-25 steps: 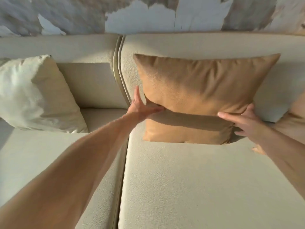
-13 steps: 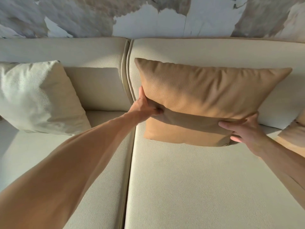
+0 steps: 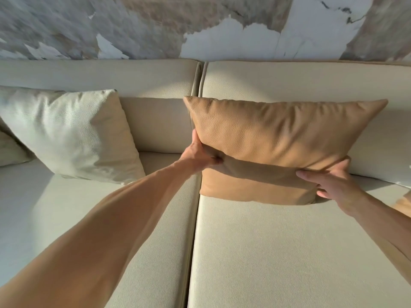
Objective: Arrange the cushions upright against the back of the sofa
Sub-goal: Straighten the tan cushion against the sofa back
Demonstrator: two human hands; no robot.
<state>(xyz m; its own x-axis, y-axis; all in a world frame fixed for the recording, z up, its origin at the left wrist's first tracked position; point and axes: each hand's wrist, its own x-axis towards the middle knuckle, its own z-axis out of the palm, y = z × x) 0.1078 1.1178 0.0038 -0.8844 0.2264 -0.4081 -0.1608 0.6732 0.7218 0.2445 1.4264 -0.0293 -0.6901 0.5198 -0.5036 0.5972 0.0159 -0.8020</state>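
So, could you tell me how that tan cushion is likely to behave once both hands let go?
The tan cushion looks soft: it dents where the left hand pinches it. It probably stays upright, leaning on the sofa back. Its leather-like cover may slide slightly.

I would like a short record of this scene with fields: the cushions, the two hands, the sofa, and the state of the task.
tan cushion: upright, leaning on the sofa back, bottom edge on the seat
cream cushion: to the left, leaning on the back, tilted
left hand: grips the tan cushion's left edge
right hand: grips its lower right side
sofa: cream, seam between two seat sections
task state: tan cushion placed but not released
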